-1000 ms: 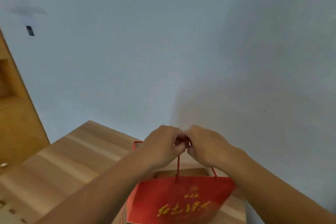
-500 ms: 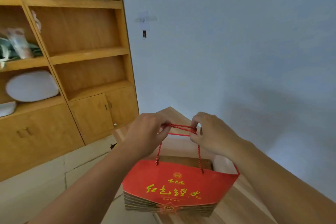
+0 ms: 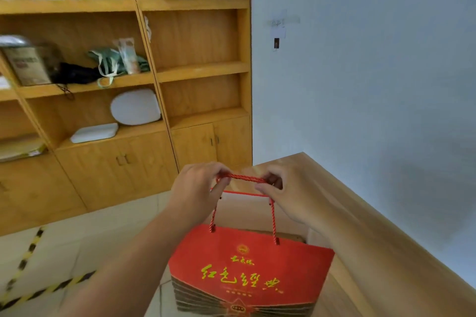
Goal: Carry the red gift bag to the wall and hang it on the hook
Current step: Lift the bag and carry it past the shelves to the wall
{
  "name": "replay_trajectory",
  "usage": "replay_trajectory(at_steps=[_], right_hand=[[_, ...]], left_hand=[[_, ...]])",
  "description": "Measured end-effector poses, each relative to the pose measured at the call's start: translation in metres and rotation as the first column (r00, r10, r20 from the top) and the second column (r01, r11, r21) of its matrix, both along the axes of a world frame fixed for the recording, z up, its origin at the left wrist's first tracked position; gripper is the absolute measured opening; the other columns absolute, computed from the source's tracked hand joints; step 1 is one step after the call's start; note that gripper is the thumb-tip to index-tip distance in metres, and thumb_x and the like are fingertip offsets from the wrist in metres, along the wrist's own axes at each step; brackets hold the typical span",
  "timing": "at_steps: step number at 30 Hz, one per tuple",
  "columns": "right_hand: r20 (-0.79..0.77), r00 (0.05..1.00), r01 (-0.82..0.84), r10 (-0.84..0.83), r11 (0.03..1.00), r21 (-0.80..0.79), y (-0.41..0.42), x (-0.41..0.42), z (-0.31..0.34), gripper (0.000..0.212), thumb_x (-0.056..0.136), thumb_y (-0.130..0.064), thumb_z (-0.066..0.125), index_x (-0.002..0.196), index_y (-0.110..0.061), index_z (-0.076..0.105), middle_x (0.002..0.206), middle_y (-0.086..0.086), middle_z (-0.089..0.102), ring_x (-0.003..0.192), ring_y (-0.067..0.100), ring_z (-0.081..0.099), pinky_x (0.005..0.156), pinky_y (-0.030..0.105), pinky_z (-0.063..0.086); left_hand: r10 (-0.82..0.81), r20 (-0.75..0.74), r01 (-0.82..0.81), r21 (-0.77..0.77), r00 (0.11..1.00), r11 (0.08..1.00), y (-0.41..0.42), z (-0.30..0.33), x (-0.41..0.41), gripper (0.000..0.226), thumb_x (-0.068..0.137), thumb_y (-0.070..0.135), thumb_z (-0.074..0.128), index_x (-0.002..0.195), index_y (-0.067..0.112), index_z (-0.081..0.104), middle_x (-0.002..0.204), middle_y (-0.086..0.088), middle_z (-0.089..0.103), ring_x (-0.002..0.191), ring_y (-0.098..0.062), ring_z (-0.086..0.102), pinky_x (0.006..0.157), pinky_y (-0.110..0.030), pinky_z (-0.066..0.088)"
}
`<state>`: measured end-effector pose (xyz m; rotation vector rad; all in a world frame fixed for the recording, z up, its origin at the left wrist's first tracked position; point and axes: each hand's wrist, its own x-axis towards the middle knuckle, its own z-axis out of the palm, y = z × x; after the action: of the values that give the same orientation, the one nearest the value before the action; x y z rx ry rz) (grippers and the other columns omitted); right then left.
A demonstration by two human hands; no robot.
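View is swinging left: shelving [image 3: 123, 80] now filling the frame left of the bag. Left hand [image 3: 198, 188] and right hand [image 3: 286, 193] are pinching the red gift bag [image 3: 252, 270] cords, carrying it off the desk [image 3: 360, 239]; hook [image 3: 277, 44] up-right, carry progressing.

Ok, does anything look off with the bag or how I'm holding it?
Nothing stands out. The red gift bag hangs level and undamaged, its rope handles stretched between your left hand and right hand.

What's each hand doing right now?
Left hand: closed on the bag handle.
Right hand: closed on the same handle.
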<state>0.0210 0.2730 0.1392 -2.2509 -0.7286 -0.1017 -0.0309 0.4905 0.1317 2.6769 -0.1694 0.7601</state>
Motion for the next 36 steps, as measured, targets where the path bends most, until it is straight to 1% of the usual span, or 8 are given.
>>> replay_trajectory(at_steps=[3,8,17,21,26,29,33,36], right_hand=[[-0.001,1.000,-0.018,0.018,0.992,0.124,0.035,0.012,-0.013,0.008,0.092,-0.026,0.077,0.099,-0.025,0.080,0.083,-0.010,0.076,0.077,0.011,0.071,0.070,0.029,0.062],[0.033,0.999,-0.031,0.025,0.983,0.183,0.093,0.039,-0.016,0.004,0.087,-0.023,0.082,0.087,-0.021,0.078,0.071,-0.015,0.072,0.073,0.005,0.070,0.060,0.025,0.059],[0.008,0.996,-0.093,0.093,0.996,0.004,0.215,0.130,-0.001,0.008,0.089,-0.027,0.080,0.083,-0.023,0.076,0.074,-0.005,0.074,0.072,0.011,0.069,0.068,0.033,0.060],[0.021,0.996,-0.091,0.092,0.995,-0.050,0.279,0.185,0.005,0.009,0.090,-0.023,0.079,0.082,-0.021,0.075,0.073,-0.006,0.071,0.068,0.007,0.064,0.064,0.025,0.053],[0.025,0.997,-0.074,0.075,0.996,-0.045,0.357,0.257,0.008,0.004,0.092,-0.020,0.076,0.088,-0.018,0.074,0.082,-0.003,0.073,0.077,0.014,0.069,0.070,0.033,0.058],[0.045,0.996,-0.075,0.078,0.996,-0.053,0.396,0.305,0.003,0.003,0.093,-0.021,0.074,0.091,-0.019,0.073,0.084,-0.005,0.071,0.075,0.011,0.066,0.066,0.028,0.055],[0.054,0.995,-0.081,0.082,0.997,-0.013,0.444,0.376,-0.008,0.003,0.093,-0.022,0.074,0.093,-0.019,0.073,0.084,-0.006,0.071,0.072,0.006,0.061,0.063,0.021,0.050],[0.032,0.996,-0.084,0.083,0.995,0.044,0.478,0.431,-0.014,0.004,0.091,-0.022,0.078,0.091,-0.020,0.074,0.082,-0.008,0.072,0.075,0.009,0.065,0.065,0.025,0.056]], left_hand=[[0.036,0.023,-0.036,-0.016,0.999,0.999,0.029,-0.003,0.001,0.009,0.094,0.024,0.071,0.102,0.026,0.074,0.091,0.014,0.076,0.088,-0.009,0.069,0.084,-0.042,0.056],[0.106,0.023,-0.104,-0.071,0.994,0.992,0.080,-0.012,0.018,0.007,0.095,0.024,0.069,0.099,0.029,0.072,0.088,0.016,0.074,0.087,-0.008,0.067,0.087,-0.043,0.054],[0.155,0.011,-0.154,-0.077,0.988,0.985,0.195,-0.015,0.093,0.011,0.097,0.029,0.064,0.104,0.030,0.073,0.096,0.013,0.076,0.094,-0.010,0.067,0.093,-0.039,0.049],[0.157,-0.014,-0.157,-0.053,0.988,0.986,0.256,-0.012,0.146,0.012,0.098,0.028,0.063,0.105,0.029,0.073,0.099,0.012,0.076,0.096,-0.011,0.066,0.096,-0.037,0.046],[0.160,-0.006,-0.160,-0.059,0.987,0.985,0.328,-0.007,0.220,0.011,0.098,0.028,0.063,0.104,0.029,0.072,0.101,0.013,0.076,0.097,-0.009,0.067,0.093,-0.034,0.047],[0.164,-0.009,-0.164,-0.076,0.986,0.983,0.364,-0.010,0.267,0.011,0.097,0.027,0.064,0.105,0.028,0.073,0.100,0.013,0.077,0.096,-0.008,0.068,0.091,-0.035,0.052],[0.168,0.022,-0.166,-0.086,0.985,0.982,0.415,-0.018,0.342,0.012,0.096,0.027,0.067,0.106,0.027,0.073,0.100,0.013,0.077,0.094,-0.008,0.069,0.088,-0.038,0.056],[0.170,0.017,-0.167,-0.104,0.985,0.980,0.450,-0.021,0.395,0.012,0.096,0.027,0.067,0.107,0.028,0.073,0.099,0.015,0.076,0.095,-0.006,0.068,0.089,-0.038,0.056]])
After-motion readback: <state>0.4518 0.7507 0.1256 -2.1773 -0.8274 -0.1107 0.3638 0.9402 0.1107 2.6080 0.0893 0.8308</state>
